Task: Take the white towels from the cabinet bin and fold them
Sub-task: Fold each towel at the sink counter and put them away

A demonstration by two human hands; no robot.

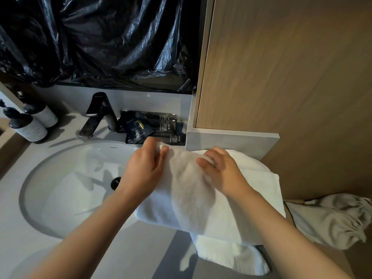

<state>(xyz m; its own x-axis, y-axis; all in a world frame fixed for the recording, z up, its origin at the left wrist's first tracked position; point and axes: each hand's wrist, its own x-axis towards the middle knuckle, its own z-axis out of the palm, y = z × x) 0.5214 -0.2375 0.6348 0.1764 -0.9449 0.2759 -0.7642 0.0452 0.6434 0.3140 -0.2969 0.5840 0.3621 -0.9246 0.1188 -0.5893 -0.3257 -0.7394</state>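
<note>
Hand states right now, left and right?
Left hand: pinches the far corner of the white towel.
Right hand: fingers curled over the same towel's far edge, gripping it.

Crumpled black plastic (100,37) is hung across the wall behind a white sink (60,188), which is sunk into a pale counter (24,258) and fitted with a dark drain (115,183). A dark faucet (100,113) is mounted behind the basin, with two pump bottles (27,127) set at its left and dark sachets (138,127) laid at its right. The right side is closed off by a wood panel (281,67) above a grey ledge (231,140).
</note>
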